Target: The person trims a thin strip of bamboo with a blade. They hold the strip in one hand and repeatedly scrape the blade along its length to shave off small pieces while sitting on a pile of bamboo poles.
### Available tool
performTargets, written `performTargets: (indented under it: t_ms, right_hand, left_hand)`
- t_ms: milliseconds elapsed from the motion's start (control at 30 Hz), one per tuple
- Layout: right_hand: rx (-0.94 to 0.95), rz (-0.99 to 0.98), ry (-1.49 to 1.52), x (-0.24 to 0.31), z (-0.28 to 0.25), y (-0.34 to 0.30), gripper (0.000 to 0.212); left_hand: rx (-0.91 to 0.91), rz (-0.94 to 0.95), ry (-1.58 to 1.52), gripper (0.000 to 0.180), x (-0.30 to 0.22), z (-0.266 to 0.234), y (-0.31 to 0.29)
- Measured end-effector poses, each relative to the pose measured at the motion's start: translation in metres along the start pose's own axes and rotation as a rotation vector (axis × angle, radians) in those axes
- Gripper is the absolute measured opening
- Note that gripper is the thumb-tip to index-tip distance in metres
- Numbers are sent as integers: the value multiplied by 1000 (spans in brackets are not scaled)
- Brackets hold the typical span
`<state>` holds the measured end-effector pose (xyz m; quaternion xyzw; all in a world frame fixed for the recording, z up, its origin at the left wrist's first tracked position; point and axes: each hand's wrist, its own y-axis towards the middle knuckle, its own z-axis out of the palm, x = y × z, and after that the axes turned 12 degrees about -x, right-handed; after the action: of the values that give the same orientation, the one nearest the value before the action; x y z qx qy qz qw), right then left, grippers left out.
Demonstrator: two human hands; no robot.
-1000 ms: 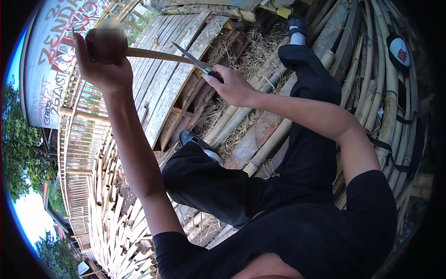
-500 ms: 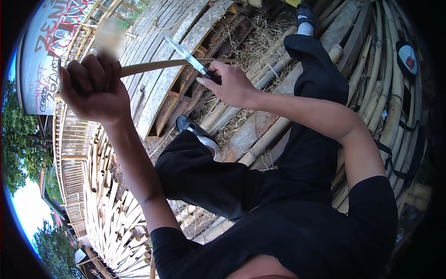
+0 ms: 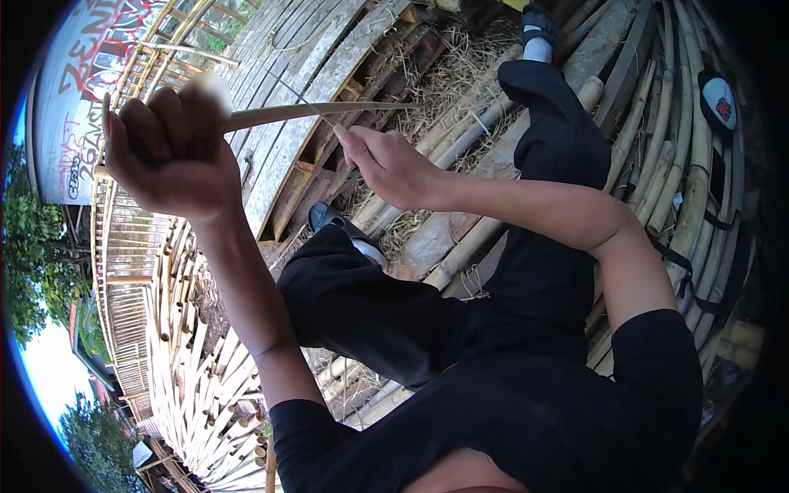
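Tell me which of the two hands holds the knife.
The right hand: the knife extends from it across the pale strip; the left hand grips that strip instead.

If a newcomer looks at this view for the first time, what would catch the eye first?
Probably the knife in the right hand, its thin blade crossing a long pale strip that extends from the closed left hand at upper left. Next might come the graffiti-covered wall at the upper-left edge, then the heap of cut bamboo at lower left.
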<state>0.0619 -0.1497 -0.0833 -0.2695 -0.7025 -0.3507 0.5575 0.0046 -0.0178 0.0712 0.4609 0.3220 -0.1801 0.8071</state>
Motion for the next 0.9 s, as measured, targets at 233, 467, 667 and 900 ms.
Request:
performTargets:
  t_ms: [233,467,667,900]
  right_hand:
    - [-229,94,-211,-41,14,17,39]
    - [-157,-297,31,-14,20,-1,41]
    - [-223,-277,-53,-33,30,7,39]
    - [-218,-278,-75,1,48,-2,38]
  left_hand:
    - [-33,65,13,43,5,13,-2]
    - [-71,39,-25,42,4,10,-1]
    - [-207,92,57,41,8,2,9]
    - [-243,108,107,41,3,-9,9]
